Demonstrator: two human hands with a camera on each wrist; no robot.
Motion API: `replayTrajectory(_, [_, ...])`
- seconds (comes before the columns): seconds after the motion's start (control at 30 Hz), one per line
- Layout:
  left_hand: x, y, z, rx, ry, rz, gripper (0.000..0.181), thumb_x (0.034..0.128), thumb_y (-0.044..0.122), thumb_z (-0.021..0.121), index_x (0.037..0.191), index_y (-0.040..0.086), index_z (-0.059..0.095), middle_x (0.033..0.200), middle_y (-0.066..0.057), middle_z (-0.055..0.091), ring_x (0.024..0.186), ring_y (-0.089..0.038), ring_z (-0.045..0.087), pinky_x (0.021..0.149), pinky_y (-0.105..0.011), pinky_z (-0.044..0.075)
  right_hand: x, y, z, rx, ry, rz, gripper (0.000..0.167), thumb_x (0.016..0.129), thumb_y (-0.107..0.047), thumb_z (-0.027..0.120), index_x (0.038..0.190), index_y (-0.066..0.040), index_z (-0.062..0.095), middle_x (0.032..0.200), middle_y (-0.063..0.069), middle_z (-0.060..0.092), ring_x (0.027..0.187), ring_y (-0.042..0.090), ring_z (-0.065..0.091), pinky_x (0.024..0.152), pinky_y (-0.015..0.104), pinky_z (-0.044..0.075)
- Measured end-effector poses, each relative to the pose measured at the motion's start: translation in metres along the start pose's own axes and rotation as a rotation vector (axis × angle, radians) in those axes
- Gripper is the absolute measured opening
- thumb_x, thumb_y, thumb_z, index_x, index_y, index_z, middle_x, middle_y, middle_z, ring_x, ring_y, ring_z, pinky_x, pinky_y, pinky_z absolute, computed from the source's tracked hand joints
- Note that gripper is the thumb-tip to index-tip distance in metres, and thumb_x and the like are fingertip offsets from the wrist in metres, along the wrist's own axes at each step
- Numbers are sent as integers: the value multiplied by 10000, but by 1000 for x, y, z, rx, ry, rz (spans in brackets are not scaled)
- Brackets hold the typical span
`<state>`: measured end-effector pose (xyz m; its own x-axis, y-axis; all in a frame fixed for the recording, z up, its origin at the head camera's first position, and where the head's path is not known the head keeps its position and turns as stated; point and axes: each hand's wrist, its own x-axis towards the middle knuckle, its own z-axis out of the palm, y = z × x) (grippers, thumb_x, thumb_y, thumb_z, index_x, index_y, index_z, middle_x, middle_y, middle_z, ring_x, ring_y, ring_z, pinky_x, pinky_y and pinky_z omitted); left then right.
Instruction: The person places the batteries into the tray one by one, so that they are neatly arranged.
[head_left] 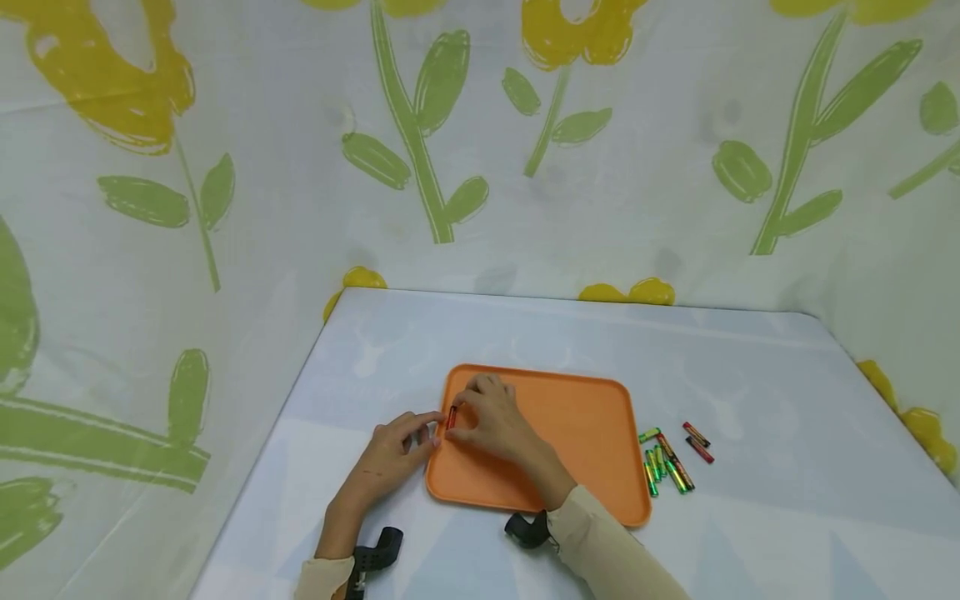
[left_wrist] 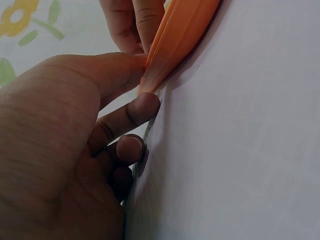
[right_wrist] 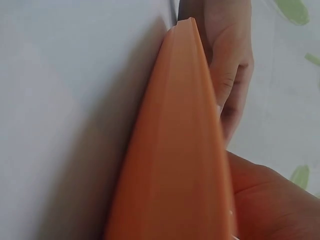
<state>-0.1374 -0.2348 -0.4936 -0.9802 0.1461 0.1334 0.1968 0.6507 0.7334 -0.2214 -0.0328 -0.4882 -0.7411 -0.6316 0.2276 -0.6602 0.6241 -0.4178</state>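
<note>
A small red battery (head_left: pixel 452 417) with a dark end stands along the inner left side of the orange tray (head_left: pixel 577 433). My right hand (head_left: pixel 498 423) reaches over the tray and pinches that battery between thumb and forefinger. From outside, my left hand (head_left: pixel 393 458) touches the tray's left rim with bent, relaxed fingers. In the left wrist view, the left thumb and a fingertip (left_wrist: pixel 145 105) meet the tray's edge (left_wrist: pixel 175 45). The tray's side wall (right_wrist: pixel 175 125) hides most of the right fingers in the right wrist view.
Right of the tray, several green batteries (head_left: pixel 651 479) lie in a loose group with a red one (head_left: pixel 666 447). Two more red batteries (head_left: pixel 697 437) lie farther right. The pale tabletop (head_left: pixel 772 400) is backed by a flower-printed curtain (head_left: pixel 645 192).
</note>
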Motion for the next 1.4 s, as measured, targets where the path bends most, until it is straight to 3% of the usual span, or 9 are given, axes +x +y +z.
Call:
replayTrajectory(0.33, [0,0,1,-11,-16,1,333,967,263,693,1299,255,666,873,129,542,704,-84,444,741,-338,349,-4,-8,-7,14,-11,12,390,814,-435,833,1083,-171,732,1075,-30,509,966,159,398,818,356,277])
replayTrajectory(0.57, [1,0,-1,-5,-19,3,323,973,247,687,1295,256,667,879,121,545,715,-94,453,737,-331,350,-13,-12,-25,-19,-8,19,388,833,-394,827,1115,-149,721,1133,-2,522,1028,199,432,860,400,304])
replayTrajectory(0.93, [1,0,0,11,1,12,317,965,212,696,1281,236,681,856,111,540,692,-85,434,676,-283,364,-51,5,-52,-38,23,63,391,817,-349,848,1104,-122,711,1089,-1,491,993,209,406,847,434,287])
replayTrajectory(1.13, [1,-2,1,-35,6,46,312,964,190,696,1276,203,685,855,78,554,684,-96,435,630,-261,383,-73,19,-63,-53,53,71,379,803,-325,863,1091,-125,717,1067,-8,480,991,219,415,826,438,280])
replayTrajectory(1.4, [0,-9,1,-37,-2,43,313,971,246,689,1283,240,677,860,86,555,670,-96,432,619,-263,374,-103,40,-77,-72,105,73,370,801,-304,865,1086,-121,717,1108,23,511,1047,258,458,860,465,311])
